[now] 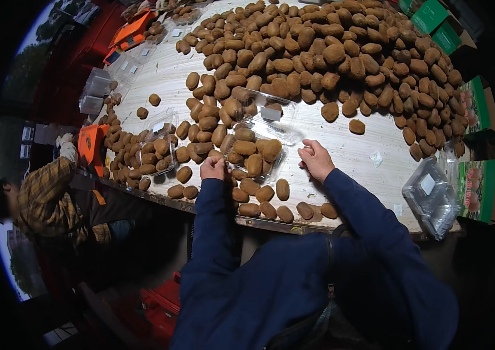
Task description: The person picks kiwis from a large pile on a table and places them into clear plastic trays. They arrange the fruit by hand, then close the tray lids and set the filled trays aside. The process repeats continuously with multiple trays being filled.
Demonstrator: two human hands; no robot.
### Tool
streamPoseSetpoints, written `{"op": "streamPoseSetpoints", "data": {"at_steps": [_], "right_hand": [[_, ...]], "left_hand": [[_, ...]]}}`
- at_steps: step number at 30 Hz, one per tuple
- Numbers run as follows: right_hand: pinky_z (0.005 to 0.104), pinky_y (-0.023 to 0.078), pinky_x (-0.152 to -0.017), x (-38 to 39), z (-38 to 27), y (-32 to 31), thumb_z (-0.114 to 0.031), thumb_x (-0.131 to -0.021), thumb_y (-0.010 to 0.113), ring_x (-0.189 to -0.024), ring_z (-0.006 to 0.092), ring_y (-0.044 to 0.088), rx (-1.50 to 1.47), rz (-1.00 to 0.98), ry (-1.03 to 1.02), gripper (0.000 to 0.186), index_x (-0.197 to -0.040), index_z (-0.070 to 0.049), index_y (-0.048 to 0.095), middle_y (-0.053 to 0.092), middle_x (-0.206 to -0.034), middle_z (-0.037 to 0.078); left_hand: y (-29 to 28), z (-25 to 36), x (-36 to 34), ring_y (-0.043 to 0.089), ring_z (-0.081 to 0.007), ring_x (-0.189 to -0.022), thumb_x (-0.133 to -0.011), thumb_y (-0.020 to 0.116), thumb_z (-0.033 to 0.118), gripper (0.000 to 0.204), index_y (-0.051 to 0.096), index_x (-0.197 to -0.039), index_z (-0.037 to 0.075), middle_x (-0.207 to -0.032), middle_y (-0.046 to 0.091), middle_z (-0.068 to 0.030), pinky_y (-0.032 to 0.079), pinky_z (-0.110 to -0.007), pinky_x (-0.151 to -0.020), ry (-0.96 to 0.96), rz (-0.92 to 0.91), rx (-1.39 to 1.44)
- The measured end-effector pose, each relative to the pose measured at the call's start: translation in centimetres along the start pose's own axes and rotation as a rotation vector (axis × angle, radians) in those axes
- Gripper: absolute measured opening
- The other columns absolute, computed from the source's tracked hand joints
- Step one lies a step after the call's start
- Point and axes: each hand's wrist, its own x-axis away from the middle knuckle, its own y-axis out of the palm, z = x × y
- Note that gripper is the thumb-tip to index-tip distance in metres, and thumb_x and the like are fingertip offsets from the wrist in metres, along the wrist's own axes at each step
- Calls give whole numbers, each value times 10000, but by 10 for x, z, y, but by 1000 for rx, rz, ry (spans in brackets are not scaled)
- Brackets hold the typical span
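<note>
A clear plastic clamshell box (259,119) lies open on the white table (352,153), its tray part filled with brown kiwifruit (254,153). My left hand (213,168) grips the tray's left edge. My right hand (315,159) rests with curled fingers at the tray's right edge, by the lid hinge. Both sleeves are dark blue. A few loose kiwifruit (266,193) lie between my arms near the table's front edge.
A large heap of kiwifruit (340,55) covers the far table. Another filled clamshell (157,149) sits at left, a stack of empty ones (431,198) at right. Green cartons (473,186) stand at right. A person in a plaid shirt (46,198) works at left.
</note>
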Motion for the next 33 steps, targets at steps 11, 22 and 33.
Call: {"op": "streamPoseSetpoints", "data": {"at_steps": [11,22,33], "right_hand": [[299,450,-373,-52,-25,58,-307,-1094,584,-482,147,624,-37,3,52,289,-1052,-26,636,660,-751,66],[290,434,-356,-22,-14,8,-301,-1102,580,-426,146,584,-85,58,-2,299,-1017,-17,622,615,-666,60],[312,446,-361,8,-24,-2,-309,-1095,561,-413,169,598,-52,8,-18,362,-1037,35,657,649,-666,105]], "left_hand": [[-4,26,11,703,-126,-673,-1017,685,118,115,658,-1013,7,-810,698,-52,533,-254,-510,-258,-158,138],[44,50,64,716,-135,-680,-1021,692,189,200,640,-968,2,-810,714,-68,547,-270,-522,-168,-202,111],[64,59,138,527,-85,-662,-1023,709,231,222,567,-984,65,-761,489,19,676,-399,-694,-276,-39,484]]}}
